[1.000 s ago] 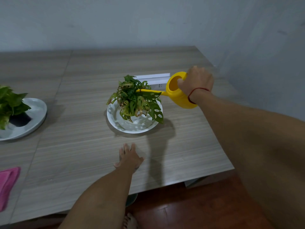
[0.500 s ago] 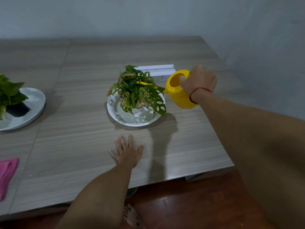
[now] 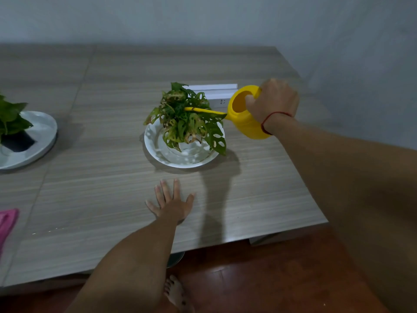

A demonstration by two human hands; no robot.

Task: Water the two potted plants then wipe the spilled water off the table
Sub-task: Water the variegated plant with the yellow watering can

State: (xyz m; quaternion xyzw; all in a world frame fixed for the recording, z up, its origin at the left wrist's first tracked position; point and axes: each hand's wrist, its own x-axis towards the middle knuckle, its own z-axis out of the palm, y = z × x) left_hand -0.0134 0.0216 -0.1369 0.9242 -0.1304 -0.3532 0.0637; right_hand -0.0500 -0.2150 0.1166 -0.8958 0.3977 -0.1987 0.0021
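Observation:
A leafy potted plant (image 3: 187, 123) with holed green leaves stands in a white dish (image 3: 155, 152) at the table's middle. My right hand (image 3: 274, 101) grips a yellow watering can (image 3: 244, 123), tilted left, with its thin spout over the plant's leaves. My left hand (image 3: 172, 204) lies flat on the table just in front of the dish, fingers spread, holding nothing. A second green plant (image 3: 10, 118) in a dark pot sits on a grey dish (image 3: 42, 136) at the far left, partly cut off. A pink cloth (image 3: 8, 222) lies at the left edge.
A white box (image 3: 214, 91) lies behind the middle plant. The wooden table (image 3: 101, 199) ends near me, over a red-brown floor where my bare foot (image 3: 178, 294) shows. A grey wall stands behind and to the right. Small water drops glint on the table at front left.
My left hand has spread its fingers wider on the table. The watering can stays tilted over the plant, with the spout a little further over the leaves. The view has shifted slightly.

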